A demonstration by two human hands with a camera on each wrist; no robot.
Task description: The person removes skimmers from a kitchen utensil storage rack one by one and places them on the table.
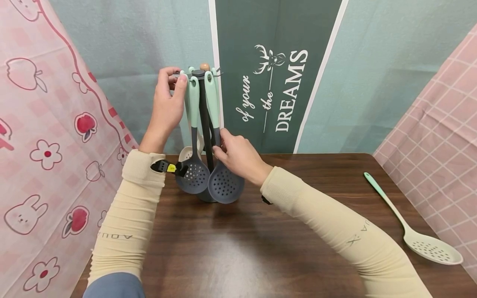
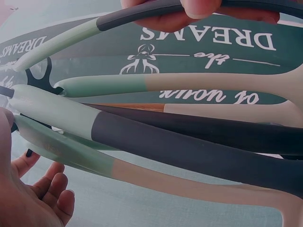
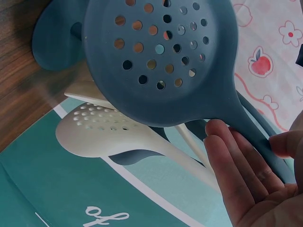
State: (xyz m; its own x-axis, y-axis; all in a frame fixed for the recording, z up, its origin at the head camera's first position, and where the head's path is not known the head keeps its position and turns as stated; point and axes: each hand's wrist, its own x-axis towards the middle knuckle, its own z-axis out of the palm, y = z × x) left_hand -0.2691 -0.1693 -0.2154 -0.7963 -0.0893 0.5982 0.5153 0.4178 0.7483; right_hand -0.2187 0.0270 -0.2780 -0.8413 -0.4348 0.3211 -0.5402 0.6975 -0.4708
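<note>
A dark utensil rack [image 1: 205, 120] stands upright, its hooks hung with several mint-handled kitchen tools. At its top, my left hand [image 1: 169, 97] grips a hook, with the thumb in front and fingers curled behind; in the left wrist view these fingers [image 2: 47, 189] are beside the handle ends. My right hand [image 1: 240, 155] pinches the grey shaft of a round skimmer [image 1: 226, 186], just above its perforated bowl. That skimmer's handle end is at a hook. Beside it hangs another grey skimmer [image 1: 195, 176]. A cream slotted spoon [image 3: 94, 132] hangs behind, partly hidden.
A cream slotted spoon [image 1: 432, 248] with a mint handle lies on the brown wooden table [image 1: 298, 248] at the far right. Pink patterned cloth [image 1: 48, 153] hangs at the left, and a green printed cloth [image 1: 275, 25] hangs close behind the rack.
</note>
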